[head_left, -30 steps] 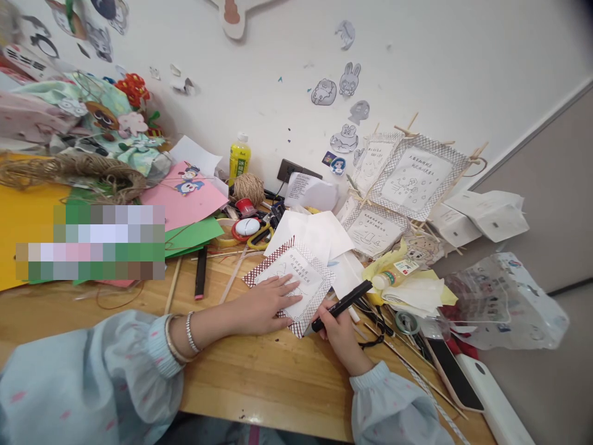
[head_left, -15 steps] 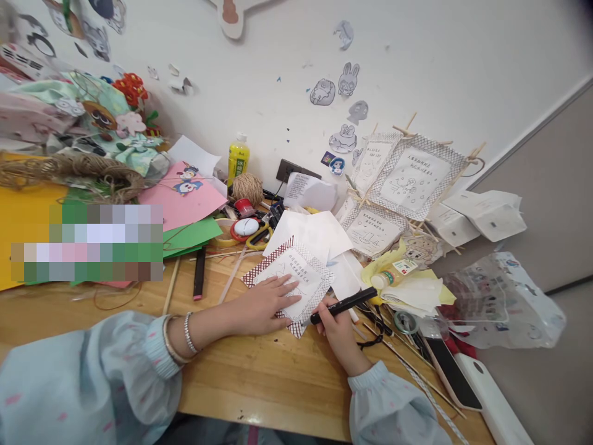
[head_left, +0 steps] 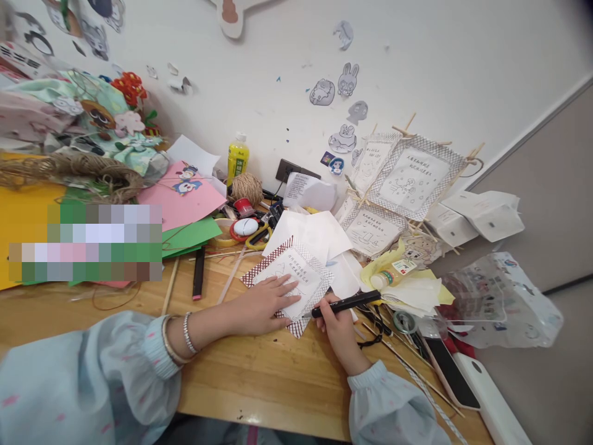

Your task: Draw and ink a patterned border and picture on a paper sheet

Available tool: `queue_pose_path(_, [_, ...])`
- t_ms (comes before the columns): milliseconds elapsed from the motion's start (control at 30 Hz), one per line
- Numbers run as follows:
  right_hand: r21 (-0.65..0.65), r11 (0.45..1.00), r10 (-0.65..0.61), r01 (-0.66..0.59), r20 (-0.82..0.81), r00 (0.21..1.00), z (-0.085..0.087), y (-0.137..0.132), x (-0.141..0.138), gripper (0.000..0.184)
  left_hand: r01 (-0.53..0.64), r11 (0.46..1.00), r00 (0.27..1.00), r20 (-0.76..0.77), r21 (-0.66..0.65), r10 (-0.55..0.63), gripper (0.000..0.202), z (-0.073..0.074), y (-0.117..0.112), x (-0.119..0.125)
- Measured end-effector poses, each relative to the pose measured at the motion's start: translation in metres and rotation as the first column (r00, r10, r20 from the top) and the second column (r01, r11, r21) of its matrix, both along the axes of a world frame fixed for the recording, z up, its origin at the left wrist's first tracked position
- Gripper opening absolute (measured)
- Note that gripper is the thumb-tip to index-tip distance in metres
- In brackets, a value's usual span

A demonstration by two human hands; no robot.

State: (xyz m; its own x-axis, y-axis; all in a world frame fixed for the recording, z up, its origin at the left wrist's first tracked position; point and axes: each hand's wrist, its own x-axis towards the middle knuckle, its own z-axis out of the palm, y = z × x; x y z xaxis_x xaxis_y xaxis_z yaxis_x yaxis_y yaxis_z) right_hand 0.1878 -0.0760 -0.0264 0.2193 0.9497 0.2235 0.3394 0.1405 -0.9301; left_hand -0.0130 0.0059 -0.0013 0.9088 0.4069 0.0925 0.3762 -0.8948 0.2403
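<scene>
My left hand (head_left: 263,305) lies flat, fingers spread, on a square printed paper (head_left: 291,278) with a checked border, part of it coloured dark red. My right hand (head_left: 338,327) grips a black marker (head_left: 345,303), its tip touching the paper's lower right edge. The paper rests on the wooden table (head_left: 259,371). Both arms wear light blue sleeves; bracelets circle my left wrist.
White sheets (head_left: 315,232), finished paper-and-stick panels (head_left: 407,179), a glue bottle (head_left: 391,275), a yellow drink bottle (head_left: 238,157), a twine ball (head_left: 248,187), coloured card (head_left: 185,204), a second marker (head_left: 199,272), a phone (head_left: 451,374) and a plastic bag (head_left: 504,303) crowd the table.
The marker in my right hand has tilted flatter, its tip shifting slightly along the paper's lower right border. My left hand stays pressed on the paper.
</scene>
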Motion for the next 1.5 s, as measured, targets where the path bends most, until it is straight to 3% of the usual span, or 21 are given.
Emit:
queue_pose_path(467, [-0.009, 1.0, -0.014, 0.014, 0.026, 1.0, -0.0067, 0.0009, 0.0038, 0.032, 0.005, 1.0, 1.0, -0.016, 0.03, -0.004, 0.055, -0.0018, 0.0013, -0.0001])
queue_pose_path(1500, [0.005, 0.994, -0.11, 0.11, 0.005, 0.994, -0.0008, 0.0027, 0.0038, 0.033, 0.007, 0.999, 1.0, -0.008, 0.046, -0.007, 0.054, -0.0055, 0.0028, 0.0003])
